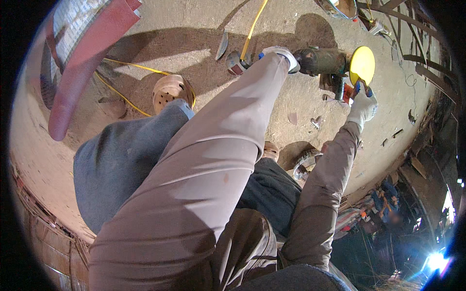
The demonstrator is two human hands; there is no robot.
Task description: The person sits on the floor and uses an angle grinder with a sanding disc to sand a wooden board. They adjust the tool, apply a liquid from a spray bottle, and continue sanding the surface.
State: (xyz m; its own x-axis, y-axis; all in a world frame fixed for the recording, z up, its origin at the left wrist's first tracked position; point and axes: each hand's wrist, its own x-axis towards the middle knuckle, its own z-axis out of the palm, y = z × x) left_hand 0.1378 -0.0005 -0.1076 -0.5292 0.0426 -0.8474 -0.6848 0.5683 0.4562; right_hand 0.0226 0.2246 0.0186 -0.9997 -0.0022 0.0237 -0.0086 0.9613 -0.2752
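A dark angle grinder (323,61) with a round yellow disc (363,64) on its right end is held above the floor. My left hand (282,54), in a white and blue work glove, is closed around the grinder's rear end; my sleeve covers part of the grip. At the lower edge of the disc, my right hand (364,105), in a similar glove, pinches the rim with its fingertips. A yellow power cord (252,31) runs up from near my left hand.
A curved red sheet-metal piece (92,63) rises at the left. My shoes (171,91) stand on the dusty floor among scraps (222,45). Curved metal bars (427,63) lie along the right. Bright light (437,262) glares at the lower right.
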